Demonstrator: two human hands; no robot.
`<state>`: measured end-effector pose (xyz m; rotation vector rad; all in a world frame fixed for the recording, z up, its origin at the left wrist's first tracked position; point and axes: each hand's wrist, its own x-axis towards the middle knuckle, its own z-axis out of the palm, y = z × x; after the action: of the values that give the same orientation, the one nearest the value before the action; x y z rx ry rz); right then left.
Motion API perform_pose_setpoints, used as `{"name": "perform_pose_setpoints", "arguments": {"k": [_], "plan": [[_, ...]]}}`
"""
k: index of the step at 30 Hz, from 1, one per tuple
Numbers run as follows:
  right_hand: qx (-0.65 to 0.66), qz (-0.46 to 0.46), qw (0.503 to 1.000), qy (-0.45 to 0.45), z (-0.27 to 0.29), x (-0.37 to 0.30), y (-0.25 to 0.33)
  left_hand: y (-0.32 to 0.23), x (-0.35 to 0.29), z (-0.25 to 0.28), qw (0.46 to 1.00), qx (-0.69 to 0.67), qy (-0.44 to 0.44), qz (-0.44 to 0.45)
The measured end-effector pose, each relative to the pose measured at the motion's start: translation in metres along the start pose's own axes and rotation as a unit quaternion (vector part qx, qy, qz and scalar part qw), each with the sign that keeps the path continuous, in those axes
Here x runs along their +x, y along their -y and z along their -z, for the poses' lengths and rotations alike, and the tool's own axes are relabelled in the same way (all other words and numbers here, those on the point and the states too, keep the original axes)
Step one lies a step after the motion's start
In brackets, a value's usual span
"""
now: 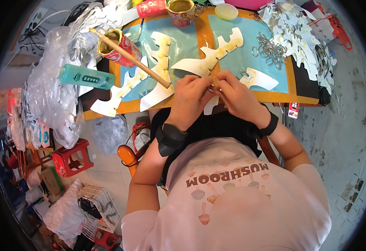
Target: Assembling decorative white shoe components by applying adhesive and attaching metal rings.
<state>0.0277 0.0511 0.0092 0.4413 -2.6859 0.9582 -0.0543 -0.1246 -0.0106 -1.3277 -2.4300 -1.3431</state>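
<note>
**Student:** Where is the central object?

**Tutor:** A white piece (209, 109) is held at the near edge of the table (270, 99), between the left hand (191, 98) and the right hand (239, 98). Its lower end shows below them. The fingers of both hands are closed in a pinch about its upper part. (A glint of metal appears there; whether it is a ring cannot be told.)

**Student:** How is such a two-handed pinch best managed?

**Tutor:** By judgement, one hand should serve as a clamp while the other does the fine pressing, with the work supported near the table edge. The yellow smears on neighbouring pieces look tacky, so bare white is the better place to grip.

**Student:** And the surroundings?

**Tutor:** Just beyond the hands lies a long piece (214, 56); beside the right hand, a shorter piece (260, 79). Farther right is a pile of metal rings (270, 50). On the left, a wooden stick (139, 65) crosses a red can (129, 45), its lower end near the left hand; a careless knuckle could knock it.
</note>
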Motion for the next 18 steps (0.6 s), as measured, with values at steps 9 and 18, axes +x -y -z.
{"name": "perform_pose_setpoints", "arguments": {"k": [9, 18], "plan": [[0.135, -0.094, 0.985, -0.052, 0.004, -0.018, 0.002, -0.001, -0.007, -0.001, 0.986, 0.134, -0.021, -0.093], [0.079, -0.016, 0.997, -0.007, 0.009, 0.005, -0.013, -0.005, -0.016, 0.001, 0.970, 0.212, -0.034, -0.114]]}}
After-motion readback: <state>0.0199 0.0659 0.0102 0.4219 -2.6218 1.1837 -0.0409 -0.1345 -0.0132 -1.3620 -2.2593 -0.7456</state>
